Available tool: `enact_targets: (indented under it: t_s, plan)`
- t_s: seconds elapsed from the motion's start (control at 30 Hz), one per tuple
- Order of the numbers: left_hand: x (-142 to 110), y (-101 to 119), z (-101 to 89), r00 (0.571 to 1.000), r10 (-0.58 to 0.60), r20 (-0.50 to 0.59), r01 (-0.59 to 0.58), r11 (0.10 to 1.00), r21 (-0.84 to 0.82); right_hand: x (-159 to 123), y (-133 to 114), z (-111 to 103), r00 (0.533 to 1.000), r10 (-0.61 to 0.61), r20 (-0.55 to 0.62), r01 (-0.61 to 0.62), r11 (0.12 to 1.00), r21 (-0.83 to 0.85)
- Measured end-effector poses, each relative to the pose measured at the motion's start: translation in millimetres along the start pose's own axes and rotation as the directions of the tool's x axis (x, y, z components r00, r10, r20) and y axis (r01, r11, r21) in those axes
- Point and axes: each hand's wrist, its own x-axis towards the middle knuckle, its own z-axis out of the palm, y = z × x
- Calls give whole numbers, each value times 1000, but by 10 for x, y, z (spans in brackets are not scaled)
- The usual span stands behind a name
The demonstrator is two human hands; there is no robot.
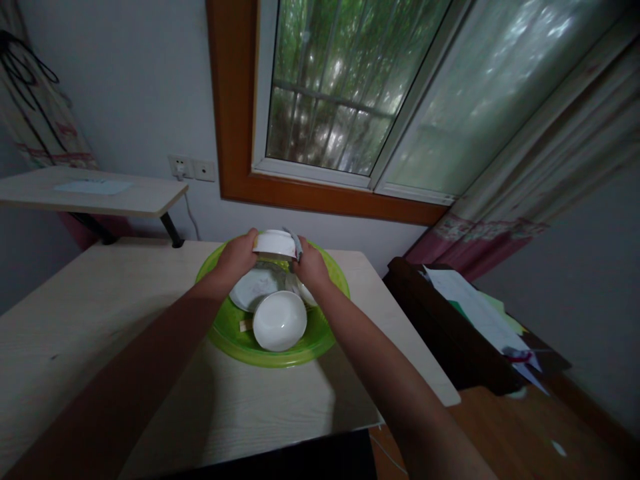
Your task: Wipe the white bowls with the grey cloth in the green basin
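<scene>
Over the far half of a green basin (pixel 280 361) on the table, my left hand (pixel 239 255) grips one side of a white bowl (pixel 275 244). The bowl is tilted, its inside turned away from me. At its other side my right hand (pixel 311 264) is closed on a grey cloth (pixel 297 244) pressed against the bowl. Inside the basin, a second white bowl (pixel 280 321) rests nearest to me. Behind it lies a white plate (pixel 255 288), partly covered. Another white dish (pixel 305 292) is half hidden by my right wrist. The fingertips of both hands are out of sight.
The pale wooden table (pixel 100 320) carries a raised shelf (pixel 95 190) at the left. Beyond the basin are the wall and a window (pixel 340 100). Right of the table stands dark furniture with papers (pixel 475 307) on it.
</scene>
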Motion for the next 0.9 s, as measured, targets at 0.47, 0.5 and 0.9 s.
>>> enact_targets:
  t_s: [0.47, 0.5, 0.9]
  plan:
    - [8, 76, 3, 995, 72, -73, -69, 997, 41, 109, 172, 111, 982, 175, -73, -144, 939, 312]
    - [10, 62, 12, 996, 72, -56, -70, 997, 35, 113, 180, 122, 982, 182, -56, -153, 930, 334]
    - [-28, 50, -2, 1000, 3, -15, -1, 982, 189, 48, 121, 28, 999, 26, -35, -22, 995, 96]
